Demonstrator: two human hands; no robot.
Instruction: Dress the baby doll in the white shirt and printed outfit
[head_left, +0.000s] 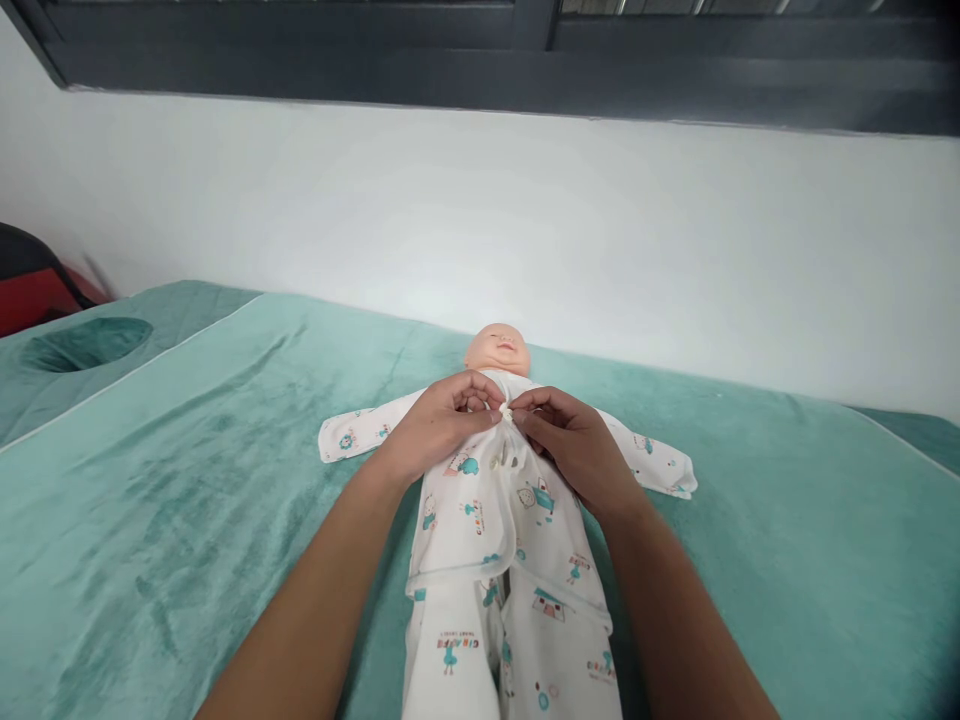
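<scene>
A baby doll [498, 348] lies on its back, dressed in a white printed baby top [465, 510] and matching trousers [450, 660]. Its sleeves stretch out to both sides. At the chest, white tie strings [506, 411] cross in a small knot. My left hand [450, 415] pinches the strings from the left, thumb and forefinger pressed together. From the other side my right hand [562, 435] pinches them close to the knot. The two sets of fingertips almost meet there. Below the hands the top's front edges hang slightly apart over the trousers.
Teal plush fabric [225, 500] covers the bed beneath the doll, with a round face hole [88, 343] at the left. A white wall [480, 220] rises behind it, under a dark window frame [337, 60]. Something red and black [34, 285] stands at the far left.
</scene>
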